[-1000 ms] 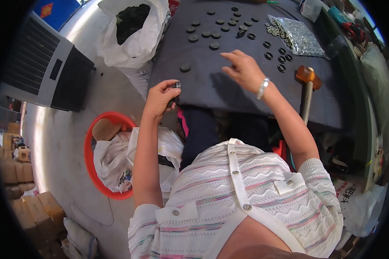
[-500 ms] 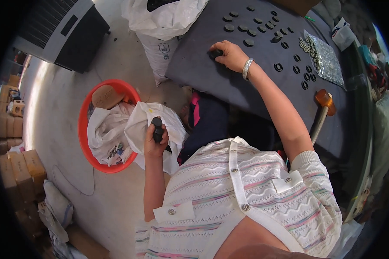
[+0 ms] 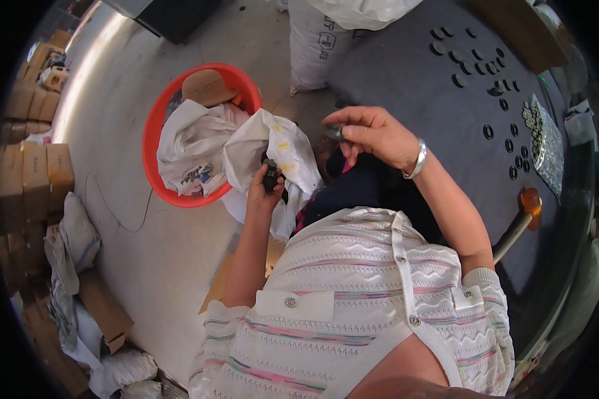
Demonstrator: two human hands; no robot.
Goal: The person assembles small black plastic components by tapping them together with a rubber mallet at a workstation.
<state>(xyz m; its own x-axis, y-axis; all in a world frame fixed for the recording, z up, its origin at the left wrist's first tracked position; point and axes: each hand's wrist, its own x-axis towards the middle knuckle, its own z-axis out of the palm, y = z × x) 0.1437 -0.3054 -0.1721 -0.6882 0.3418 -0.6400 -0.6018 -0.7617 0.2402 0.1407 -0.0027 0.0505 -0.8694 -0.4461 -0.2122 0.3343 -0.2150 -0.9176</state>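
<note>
My left hand is closed around a few small black round pieces, beside a white plastic sack with yellow marks. To its right, my right hand pinches a dark disc between thumb and fingers, above my lap near the table's near-left edge. The fingers partly cover the disc. Several black discs are scattered across the dark grey table cover. Black rings lie nearer to me on the cover.
On the table's right are a clear bag of small metal parts and an amber-headed mallet. A red basin holding white sacks and a hat stands on the floor at left. A filled white sack stands beside the table; cardboard boxes line the far left.
My right hand has come off the tabletop toward my left hand, with the disc in its fingers. The left hand still grips its black pieces. The whole view has shifted.
</note>
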